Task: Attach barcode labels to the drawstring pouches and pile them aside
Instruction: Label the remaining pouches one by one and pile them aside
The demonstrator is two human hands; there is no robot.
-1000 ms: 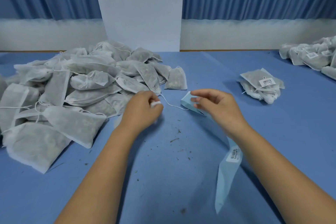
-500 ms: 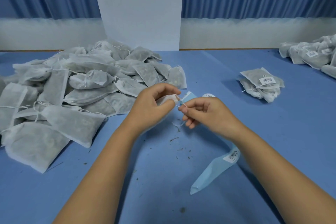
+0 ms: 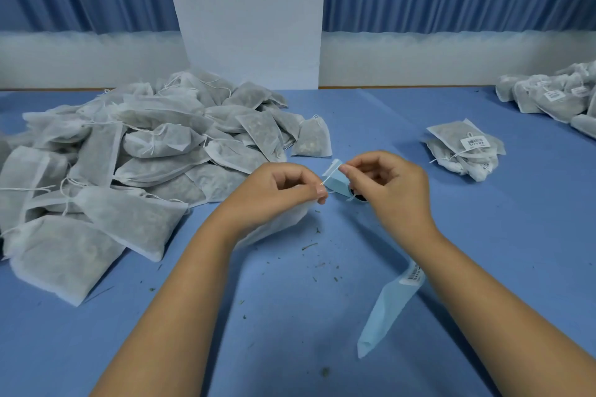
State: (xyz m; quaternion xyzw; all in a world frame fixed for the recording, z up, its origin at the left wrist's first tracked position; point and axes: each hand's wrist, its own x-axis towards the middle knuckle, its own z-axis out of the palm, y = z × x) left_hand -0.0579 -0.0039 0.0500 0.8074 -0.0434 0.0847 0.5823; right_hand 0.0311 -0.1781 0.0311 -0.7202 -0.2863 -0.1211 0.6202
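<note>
My left hand (image 3: 283,193) grips a white drawstring pouch (image 3: 277,230), most of which hangs hidden under the palm, and its thumb and forefinger pinch the neck. My right hand (image 3: 387,193) pinches the thin white drawstring (image 3: 329,178), which runs taut between the two hands. A light blue label backing strip (image 3: 385,309) passes behind my right hand and trails down onto the table. One barcode label (image 3: 412,274) shows on the strip by my right wrist.
A big heap of unlabelled pouches (image 3: 145,155) fills the left of the blue table (image 3: 516,235). A small stack of labelled pouches (image 3: 464,151) lies to the right, and another labelled pile (image 3: 554,97) sits at the far right edge. Dried crumbs dot the cloth near my wrists.
My left hand lifted the pouch toward the middle, and my right hand took the drawstring end. The hands then drew slightly apart, tightening the string. The blue strip's tail swung to the right.
</note>
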